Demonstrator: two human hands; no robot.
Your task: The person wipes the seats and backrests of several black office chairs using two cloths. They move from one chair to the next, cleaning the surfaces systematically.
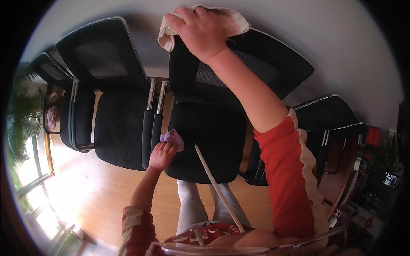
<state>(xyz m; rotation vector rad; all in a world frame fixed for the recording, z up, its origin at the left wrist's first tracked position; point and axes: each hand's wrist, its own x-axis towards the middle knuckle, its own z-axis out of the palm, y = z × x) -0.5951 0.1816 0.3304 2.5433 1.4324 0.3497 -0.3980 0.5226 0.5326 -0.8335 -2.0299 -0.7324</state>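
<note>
My right hand [205,33] presses a cream cloth [238,23] over the top edge of the backrest of a black mesh-backed chair [266,48]. My left hand [163,155] holds a crumpled purple cloth [174,139] at the left side of that chair's seat [208,128], beside its padded armrest [156,128]. A pale drawstring [214,184] hangs from my clothing in front of the seat.
More black chairs with metal frames stand on the left [118,128] and on the right [330,115], along a pale wall [336,57]. A pinkish cloth [52,117] lies beyond the left chairs, near a green plant [24,112] and bright windows. The floor [105,192] is wood-coloured.
</note>
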